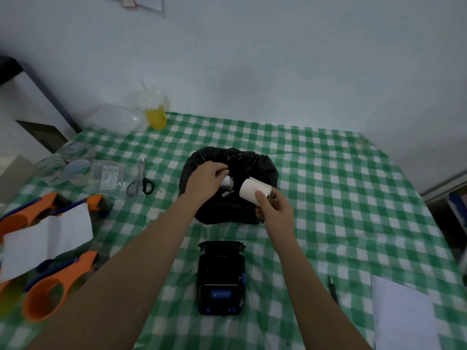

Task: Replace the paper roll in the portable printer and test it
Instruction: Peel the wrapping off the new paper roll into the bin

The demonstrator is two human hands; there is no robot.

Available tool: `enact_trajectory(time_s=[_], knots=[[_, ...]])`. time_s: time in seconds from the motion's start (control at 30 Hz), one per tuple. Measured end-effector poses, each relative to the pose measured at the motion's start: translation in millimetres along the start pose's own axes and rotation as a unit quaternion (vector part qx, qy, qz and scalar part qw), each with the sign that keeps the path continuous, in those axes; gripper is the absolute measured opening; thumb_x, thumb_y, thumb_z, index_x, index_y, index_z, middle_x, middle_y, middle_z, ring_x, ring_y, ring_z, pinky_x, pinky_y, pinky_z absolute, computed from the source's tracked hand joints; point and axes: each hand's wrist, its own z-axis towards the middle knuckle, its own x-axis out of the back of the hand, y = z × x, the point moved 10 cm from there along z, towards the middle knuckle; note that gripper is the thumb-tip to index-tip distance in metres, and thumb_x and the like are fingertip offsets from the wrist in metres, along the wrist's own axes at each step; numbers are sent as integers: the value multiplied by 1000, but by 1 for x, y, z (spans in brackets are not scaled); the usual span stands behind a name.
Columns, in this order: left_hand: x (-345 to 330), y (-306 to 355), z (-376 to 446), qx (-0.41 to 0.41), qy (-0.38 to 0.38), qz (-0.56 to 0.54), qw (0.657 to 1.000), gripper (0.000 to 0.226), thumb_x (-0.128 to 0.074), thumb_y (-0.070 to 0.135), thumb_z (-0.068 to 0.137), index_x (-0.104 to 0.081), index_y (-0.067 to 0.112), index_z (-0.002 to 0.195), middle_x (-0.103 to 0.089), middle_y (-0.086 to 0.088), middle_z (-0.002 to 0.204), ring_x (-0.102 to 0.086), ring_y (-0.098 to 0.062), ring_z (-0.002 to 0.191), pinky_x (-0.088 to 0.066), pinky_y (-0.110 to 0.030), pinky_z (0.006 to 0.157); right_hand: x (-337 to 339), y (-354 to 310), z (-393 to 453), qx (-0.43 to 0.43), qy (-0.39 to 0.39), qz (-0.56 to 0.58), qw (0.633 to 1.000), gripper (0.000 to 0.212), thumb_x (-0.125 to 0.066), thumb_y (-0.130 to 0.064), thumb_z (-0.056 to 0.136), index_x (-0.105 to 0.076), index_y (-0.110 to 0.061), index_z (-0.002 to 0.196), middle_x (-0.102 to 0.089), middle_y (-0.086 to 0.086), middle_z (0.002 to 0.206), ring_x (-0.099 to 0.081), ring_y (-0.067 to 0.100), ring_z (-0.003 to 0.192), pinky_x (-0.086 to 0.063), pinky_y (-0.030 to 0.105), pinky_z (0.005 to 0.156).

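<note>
A black portable printer [221, 277] lies on the green checked tablecloth [341, 198] in front of me, its lid open toward the far side. Beyond it stands a black plastic bag [252, 162] with an open mouth. My right hand [274, 210] holds a white paper roll [252, 189] at the bag's near right rim, thumb on its side. Over the bag's left rim, my left hand [206, 179] pinches a small white piece [225, 181]; what it is I cannot make out.
Scissors [141, 180] lie left of the bag. Orange tape dispensers [50, 286] with a white sheet [48, 238] fill the near left. A yellow cup [156, 114] and clear bags sit far left. A pen [333, 289] and white paper [404, 314] lie near right.
</note>
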Motion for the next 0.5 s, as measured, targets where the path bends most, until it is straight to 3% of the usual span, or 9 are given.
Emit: enact_trajectory(time_s=[0.1, 0.13, 0.23, 0.37, 0.43, 0.5], knots=[[0, 17, -31, 28, -31, -149, 988, 28, -44, 24, 96, -61, 12, 114, -65, -7, 113, -60, -14, 95, -47, -6, 69, -3, -2, -7, 0, -19, 14, 1000, 33, -62, -20, 88, -56, -14, 120, -66, 3, 88, -64, 16, 76, -57, 18, 62], [0, 21, -45, 32, -33, -185, 982, 26, -41, 19, 96, -59, 13, 115, -64, -7, 114, -60, -12, 96, -46, -5, 68, -4, -1, -11, -6, -27, 27, 999, 32, -62, -19, 89, -56, -14, 120, -66, 3, 90, -65, 17, 77, -57, 19, 64], [-5, 35, -87, -1, -58, -212, 976, 39, -43, 2, 90, -47, 16, 126, -50, -5, 129, -51, -13, 114, -44, -20, 87, -11, 3, -24, -43, -47, 72, 995, 27, -61, -16, 89, -53, -13, 115, -64, 4, 95, -65, 17, 81, -57, 26, 72], [-20, 39, -125, -41, -84, -137, 986, 69, -64, 25, 82, -25, 21, 140, -32, -2, 144, -37, -18, 130, -41, -39, 106, -21, 6, -44, -54, -76, 66, 993, 21, -61, -15, 88, -50, -12, 106, -62, 7, 94, -63, 18, 80, -56, 30, 74], [-19, 32, -134, -4, -65, -141, 988, 75, -66, 34, 81, -22, 21, 141, -30, -2, 146, -41, -18, 128, -42, -40, 106, -26, 4, -56, -34, -87, 10, 996, 25, -63, -21, 88, -48, -10, 106, -64, 9, 92, -63, 16, 77, -55, 25, 67], [-12, 27, -141, 26, -30, -163, 986, 69, -63, 29, 85, -25, 19, 140, -33, -5, 143, -48, -19, 123, -48, -38, 99, -31, 4, -69, -16, -101, -29, 994, 28, -63, -28, 88, -49, -10, 105, -66, 10, 95, -64, 16, 79, -55, 21, 63]])
